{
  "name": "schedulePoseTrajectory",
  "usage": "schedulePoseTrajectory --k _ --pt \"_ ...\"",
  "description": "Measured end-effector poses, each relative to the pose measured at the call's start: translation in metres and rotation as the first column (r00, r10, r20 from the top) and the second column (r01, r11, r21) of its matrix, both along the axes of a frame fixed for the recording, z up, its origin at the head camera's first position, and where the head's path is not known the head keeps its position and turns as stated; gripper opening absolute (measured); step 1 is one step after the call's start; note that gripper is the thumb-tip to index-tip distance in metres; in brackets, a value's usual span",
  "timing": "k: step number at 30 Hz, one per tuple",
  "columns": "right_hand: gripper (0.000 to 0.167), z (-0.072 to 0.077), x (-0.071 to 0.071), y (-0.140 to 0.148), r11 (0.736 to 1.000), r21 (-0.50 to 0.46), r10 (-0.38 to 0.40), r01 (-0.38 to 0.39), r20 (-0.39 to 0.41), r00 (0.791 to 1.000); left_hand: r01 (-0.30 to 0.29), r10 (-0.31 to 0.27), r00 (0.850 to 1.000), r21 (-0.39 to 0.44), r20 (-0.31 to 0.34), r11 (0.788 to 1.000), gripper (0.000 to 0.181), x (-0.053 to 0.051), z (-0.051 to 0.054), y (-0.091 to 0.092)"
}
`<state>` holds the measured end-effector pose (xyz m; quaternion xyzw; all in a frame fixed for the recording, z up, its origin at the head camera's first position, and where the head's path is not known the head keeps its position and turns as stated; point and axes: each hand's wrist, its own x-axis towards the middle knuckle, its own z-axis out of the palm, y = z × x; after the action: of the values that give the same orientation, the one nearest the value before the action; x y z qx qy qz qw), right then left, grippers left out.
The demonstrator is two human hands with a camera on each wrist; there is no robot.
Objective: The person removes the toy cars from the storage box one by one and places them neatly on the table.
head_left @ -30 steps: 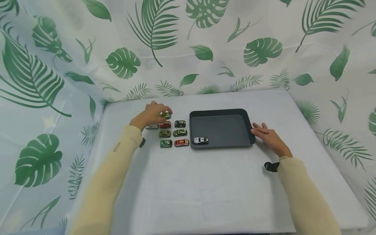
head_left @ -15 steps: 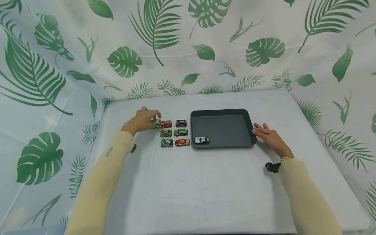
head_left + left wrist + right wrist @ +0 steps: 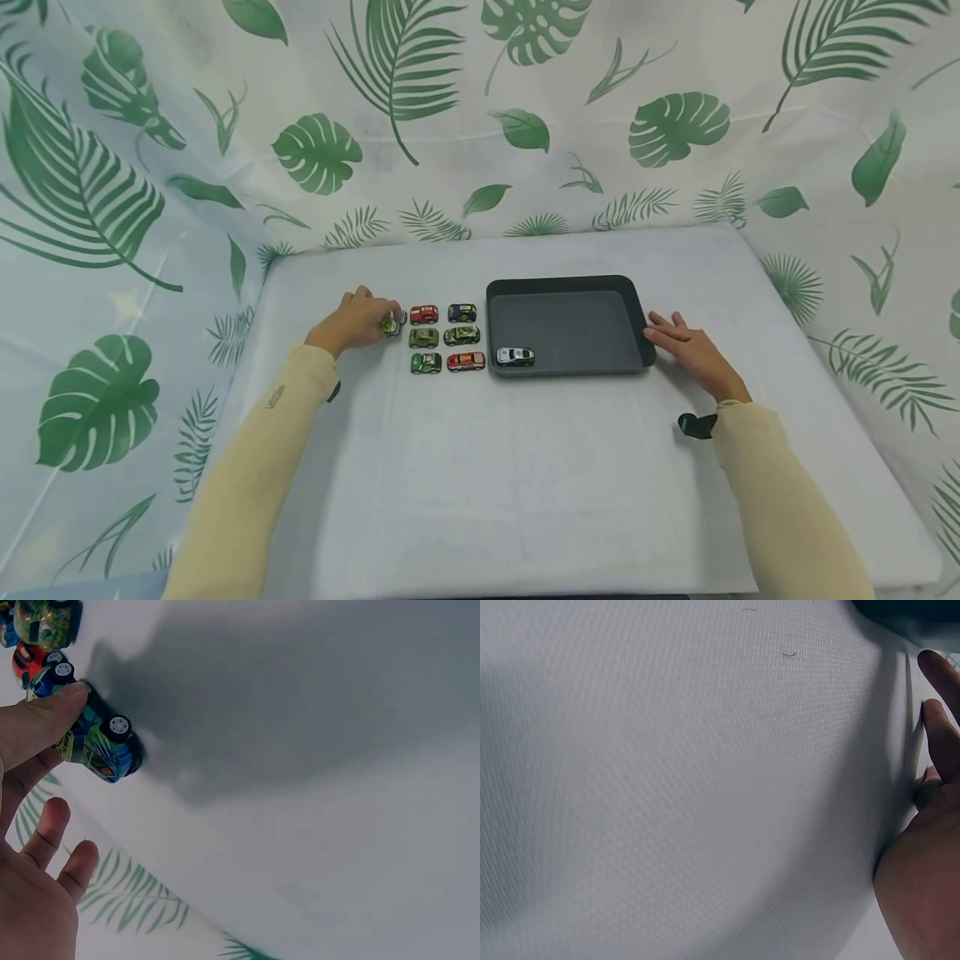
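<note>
My left hand (image 3: 358,319) pinches a green-and-blue patterned toy car (image 3: 97,742) between thumb and fingers, left of the other cars. In the left wrist view the thumb lies across its side and its wheels show. Beside the fingertips in the head view, a small part of another car shows, mostly hidden. A red toy car (image 3: 423,314) stands just right of that hand. My right hand (image 3: 693,358) rests with fairly straight fingers against the right edge of the dark grey tray (image 3: 577,321). A white-and-black toy car (image 3: 515,357) sits in the tray's front left corner.
Left of the tray, toy cars stand in two columns: a dark blue car (image 3: 462,313), a camouflage car (image 3: 461,335), an olive car (image 3: 423,337), a green car (image 3: 426,363) and a red-orange car (image 3: 466,361). A white cloth covers the table (image 3: 510,483); leaf-print curtains hang behind.
My left hand has moved left and toward me with the patterned car, from behind the red car to its left side. The right hand stays at the tray's edge.
</note>
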<state>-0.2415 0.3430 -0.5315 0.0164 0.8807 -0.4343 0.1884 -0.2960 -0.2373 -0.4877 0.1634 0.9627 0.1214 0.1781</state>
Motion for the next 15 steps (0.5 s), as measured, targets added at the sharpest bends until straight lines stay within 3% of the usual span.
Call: schedulePoseTrajectory --k 3,11,15 --pt "0.080 0.001 0.001 0.000 1.000 0.001 -0.007 0.007 0.008 1.000 0.002 -0.002 1.000 -0.023 0.004 1.000 0.040 0.002 -0.005 0.001" --pt "0.078 0.001 0.001 0.000 1.000 -0.003 -0.019 0.019 0.008 1.000 0.097 -0.100 0.994 -0.073 -0.036 0.993 0.037 0.002 -0.015 0.002" --pt "0.076 0.000 0.000 0.000 1.000 0.000 -0.017 0.017 0.011 1.000 0.107 -0.109 0.994 -0.087 -0.027 0.990 0.037 0.003 -0.018 0.002"
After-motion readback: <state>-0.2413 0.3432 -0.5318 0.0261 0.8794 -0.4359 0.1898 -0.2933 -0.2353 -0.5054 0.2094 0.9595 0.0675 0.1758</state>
